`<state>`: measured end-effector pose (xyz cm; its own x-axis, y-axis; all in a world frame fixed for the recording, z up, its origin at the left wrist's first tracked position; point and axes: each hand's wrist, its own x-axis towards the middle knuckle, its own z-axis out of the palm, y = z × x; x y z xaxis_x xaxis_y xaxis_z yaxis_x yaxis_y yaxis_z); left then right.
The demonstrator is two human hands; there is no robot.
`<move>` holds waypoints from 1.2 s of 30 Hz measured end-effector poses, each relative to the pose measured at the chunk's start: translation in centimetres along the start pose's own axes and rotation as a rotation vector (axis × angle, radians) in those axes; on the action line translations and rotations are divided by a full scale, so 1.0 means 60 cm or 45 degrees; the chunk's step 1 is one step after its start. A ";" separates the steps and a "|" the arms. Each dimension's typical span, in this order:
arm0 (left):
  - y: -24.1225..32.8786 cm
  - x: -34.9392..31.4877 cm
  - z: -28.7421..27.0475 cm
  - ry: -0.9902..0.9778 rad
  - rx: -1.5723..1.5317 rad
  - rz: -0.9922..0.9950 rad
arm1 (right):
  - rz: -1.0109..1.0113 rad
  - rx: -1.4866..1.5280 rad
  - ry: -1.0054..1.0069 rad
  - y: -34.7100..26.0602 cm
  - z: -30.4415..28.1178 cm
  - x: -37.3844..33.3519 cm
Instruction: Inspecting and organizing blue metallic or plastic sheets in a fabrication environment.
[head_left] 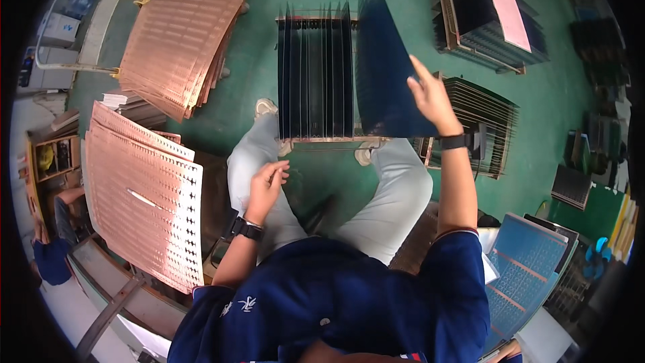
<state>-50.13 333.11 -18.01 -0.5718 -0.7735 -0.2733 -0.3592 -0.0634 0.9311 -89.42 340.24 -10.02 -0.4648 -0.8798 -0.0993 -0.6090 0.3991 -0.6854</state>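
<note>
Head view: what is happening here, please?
A seated person in a blue shirt holds a dark blue panel by its lower corner with the right hand, beside a slotted rack on the green floor. The rack already holds several dark panels standing upright in its slots. The left hand is empty, above the left knee. Two stacks of copper sheets lie at the person's left, and more racks stand at the right.

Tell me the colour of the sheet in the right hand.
Dark blue sheet, seen in the head view.
</note>
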 end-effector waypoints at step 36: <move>0.009 0.000 -0.009 -0.036 -0.033 -0.106 | 0.483 0.120 0.462 0.176 0.307 0.031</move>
<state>-49.95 332.75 -17.36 -0.5615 -0.7466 -0.3568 -0.3877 -0.1435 0.9105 -84.86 338.04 -30.75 -0.8439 -0.5254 -0.1082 -0.3022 0.6323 -0.7134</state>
